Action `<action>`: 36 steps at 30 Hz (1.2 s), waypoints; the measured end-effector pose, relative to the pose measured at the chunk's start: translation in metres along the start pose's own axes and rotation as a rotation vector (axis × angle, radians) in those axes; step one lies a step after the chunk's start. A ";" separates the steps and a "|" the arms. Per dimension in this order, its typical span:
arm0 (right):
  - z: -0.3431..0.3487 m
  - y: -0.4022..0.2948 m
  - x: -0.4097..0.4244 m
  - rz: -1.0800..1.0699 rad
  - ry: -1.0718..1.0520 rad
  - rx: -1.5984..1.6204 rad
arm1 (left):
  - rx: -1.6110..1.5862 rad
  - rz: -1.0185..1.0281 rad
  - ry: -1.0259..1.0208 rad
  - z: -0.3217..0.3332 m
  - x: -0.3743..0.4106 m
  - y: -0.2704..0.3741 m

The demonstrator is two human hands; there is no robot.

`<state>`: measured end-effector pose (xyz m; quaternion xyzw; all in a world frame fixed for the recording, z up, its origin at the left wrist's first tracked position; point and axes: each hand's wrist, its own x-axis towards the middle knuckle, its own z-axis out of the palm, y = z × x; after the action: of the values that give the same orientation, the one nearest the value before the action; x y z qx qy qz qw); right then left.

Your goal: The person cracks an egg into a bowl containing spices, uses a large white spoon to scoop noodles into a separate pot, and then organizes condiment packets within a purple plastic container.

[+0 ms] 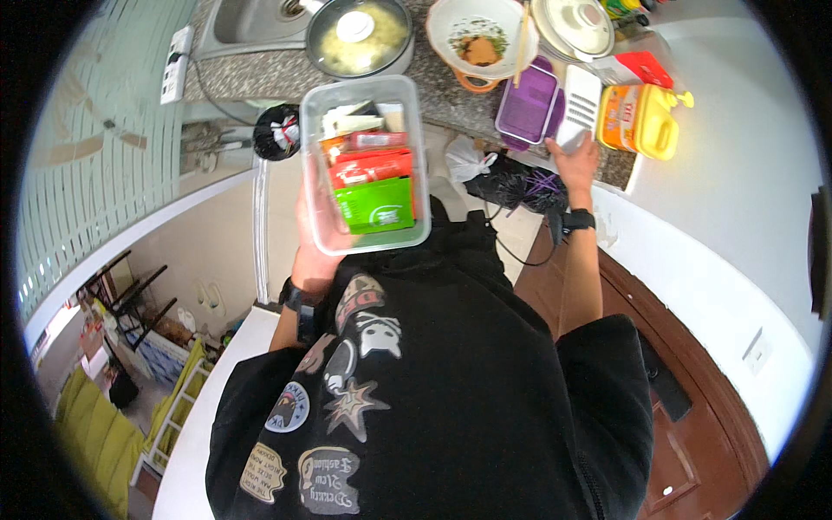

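A clear plastic container (pixel 421 195) rests in my left hand (pixel 315 260), held up in front of my body. Inside it lie several packets, among them a green sachet (pixel 376 207) and a red sachet (pixel 370 168). At the right of the countertop, my right hand (pixel 575 166) has its thumb and fingers around the near end of a white slotted plastic piece (pixel 580 97). Just left of that piece is a purple plastic box with a pale rim (pixel 530 101). A yellow jug with a pump top (pixel 640 123) stands to its right.
On the granite counter (pixel 253 75) stand a lidded pot (pixel 359 39) and a white bowl (pixel 484 36) holding seasonings, with chopsticks (pixel 522 45) across its rim. A lidded white pot (pixel 575 29) is farther right. Below the counter sit tied bags (pixel 513 179) and a small bin (pixel 276 133).
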<state>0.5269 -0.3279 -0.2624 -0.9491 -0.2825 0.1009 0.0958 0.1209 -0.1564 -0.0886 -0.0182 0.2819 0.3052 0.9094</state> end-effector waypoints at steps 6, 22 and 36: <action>-0.010 -0.019 -0.007 0.081 -0.007 0.002 | 0.008 0.008 -0.015 0.009 0.002 0.007; -0.006 -0.061 -0.037 0.389 -0.374 0.589 | 0.064 0.105 -0.008 0.026 0.002 0.011; 0.040 -0.087 -0.023 0.515 0.414 0.515 | 0.117 0.142 -0.062 0.036 -0.016 0.048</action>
<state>0.4531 -0.2640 -0.2772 -0.9340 0.0237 -0.0040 0.3566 0.1013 -0.1182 -0.0435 0.0642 0.2715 0.3523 0.8934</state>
